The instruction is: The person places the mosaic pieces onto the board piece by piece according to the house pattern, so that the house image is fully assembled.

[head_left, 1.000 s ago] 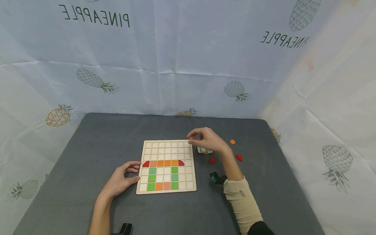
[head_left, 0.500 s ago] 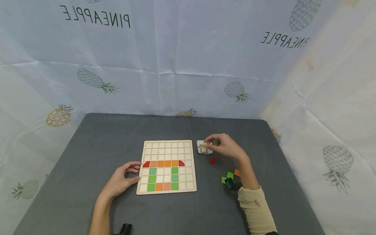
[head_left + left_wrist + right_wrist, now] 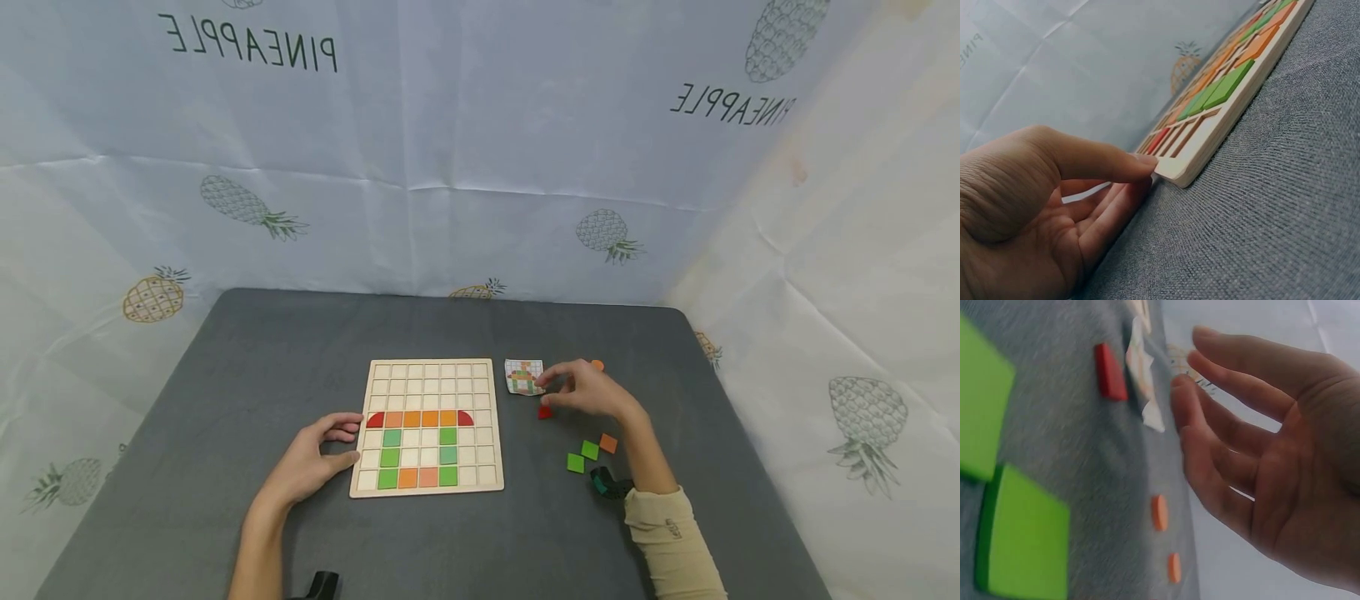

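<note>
A square wooden grid board lies on the table with red, orange and green tiles set in some cells. My left hand rests against its left edge, thumb and fingertips touching the rim near a corner. To the right of the board lies a small creased paper card printed with a coloured grid pattern. My right hand hovers at the card's right side, fingers loosely bent. In the right wrist view nothing sits between its thumb and fingers. A red piece lies just under the fingertips.
Two green square tiles and an orange square lie near the right wrist. Orange round pieces lie beyond the right hand. A pineapple-print cloth hangs behind the table's back edge.
My right hand has moved from the board's upper right corner, rightward and toward me, past the card. The card, green tiles and orange square have come into view. My left hand stays put.
</note>
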Demonstrator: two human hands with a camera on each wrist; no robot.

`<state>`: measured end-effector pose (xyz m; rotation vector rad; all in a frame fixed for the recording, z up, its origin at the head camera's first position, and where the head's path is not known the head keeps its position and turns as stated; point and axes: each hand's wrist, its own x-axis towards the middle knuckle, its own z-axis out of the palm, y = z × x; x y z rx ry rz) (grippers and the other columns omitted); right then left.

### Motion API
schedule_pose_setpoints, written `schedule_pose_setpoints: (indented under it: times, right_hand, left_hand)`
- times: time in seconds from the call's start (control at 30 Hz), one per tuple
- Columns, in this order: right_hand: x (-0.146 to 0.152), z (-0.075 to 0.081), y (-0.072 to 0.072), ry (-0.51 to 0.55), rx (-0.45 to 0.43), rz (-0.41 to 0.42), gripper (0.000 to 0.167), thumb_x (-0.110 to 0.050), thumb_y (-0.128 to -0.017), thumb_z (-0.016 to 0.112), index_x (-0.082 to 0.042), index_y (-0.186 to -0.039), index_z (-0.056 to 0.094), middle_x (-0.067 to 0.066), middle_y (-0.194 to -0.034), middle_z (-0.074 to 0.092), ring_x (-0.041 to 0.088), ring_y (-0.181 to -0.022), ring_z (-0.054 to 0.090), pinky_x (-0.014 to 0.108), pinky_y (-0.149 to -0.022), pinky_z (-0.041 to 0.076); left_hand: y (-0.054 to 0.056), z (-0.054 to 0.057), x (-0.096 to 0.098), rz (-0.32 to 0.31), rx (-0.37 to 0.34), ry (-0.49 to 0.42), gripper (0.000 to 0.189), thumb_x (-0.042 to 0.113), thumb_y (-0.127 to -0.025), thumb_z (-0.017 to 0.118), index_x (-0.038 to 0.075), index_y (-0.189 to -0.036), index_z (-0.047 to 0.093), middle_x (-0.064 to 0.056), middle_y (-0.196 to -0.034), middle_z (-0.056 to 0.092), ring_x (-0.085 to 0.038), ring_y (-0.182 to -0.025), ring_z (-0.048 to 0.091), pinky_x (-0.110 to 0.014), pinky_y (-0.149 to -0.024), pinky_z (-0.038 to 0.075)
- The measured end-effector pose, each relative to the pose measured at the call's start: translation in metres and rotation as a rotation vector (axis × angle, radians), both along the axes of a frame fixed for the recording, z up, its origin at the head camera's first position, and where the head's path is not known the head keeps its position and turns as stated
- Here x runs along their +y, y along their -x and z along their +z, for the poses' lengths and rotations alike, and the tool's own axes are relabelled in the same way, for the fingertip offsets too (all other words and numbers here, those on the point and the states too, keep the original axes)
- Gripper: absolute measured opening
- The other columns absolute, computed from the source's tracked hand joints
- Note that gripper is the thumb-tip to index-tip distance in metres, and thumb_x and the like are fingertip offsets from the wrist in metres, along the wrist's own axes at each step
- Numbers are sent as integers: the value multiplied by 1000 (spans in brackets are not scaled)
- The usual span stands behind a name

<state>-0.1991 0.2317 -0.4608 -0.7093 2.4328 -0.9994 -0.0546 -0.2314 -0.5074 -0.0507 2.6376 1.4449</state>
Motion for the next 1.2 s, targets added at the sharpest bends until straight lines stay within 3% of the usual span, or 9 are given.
schedule_pose_setpoints:
  times: [0.23,0.33,0.47,0.63,0.87,1.2]
  right_hand:
    - [8,-10,3,2,-140,70,33,-12,-96,82,-1,-127,76,18,-110,78,18,-76,75,27,-68,56]
    - [10,-13,4,-3,-150,91,33,-10,-95,83,-2,-126,76,17,-105,78,19,-70,72,26,-65,54]
    - [10,-16,5,-18,-139,87,32,-10,-93,84,-6,-123,78,15,-110,75,19,-66,67,25,-62,52]
    - [9,-19,5,-42,-106,71,28,-7,-91,84,-10,-119,81,13,-122,72,14,-68,66,26,-63,52]
    - [5,-17,2,-76,-44,60,23,-7,-91,84,-12,-113,82,10,-118,74,10,-68,63,26,-61,52]
    - [-4,-19,-3,-188,127,58,24,-8,-86,81,-20,-106,80,-1,-103,72,7,-71,56,26,-62,47]
  left_hand:
    - [0,1,1,3,0,3,57,2,-91,81,3,-145,64,-14,-133,71,-22,-116,66,-24,-96,52]
    - [0,1,1,5,-1,4,57,2,-91,81,2,-145,63,-14,-133,71,-22,-116,66,-24,-97,52]
    - [-1,1,1,8,-4,11,58,2,-91,81,3,-145,63,-14,-134,70,-23,-118,65,-26,-97,52]
    - [-1,1,2,8,1,14,58,1,-90,80,2,-145,63,-14,-134,70,-24,-118,65,-27,-98,53]
    - [-1,1,1,4,4,14,58,1,-91,80,2,-146,63,-14,-134,70,-24,-118,65,-27,-98,53]
    - [-2,1,0,-21,3,-6,59,4,-92,81,2,-148,61,-16,-137,69,-25,-119,66,-26,-96,54]
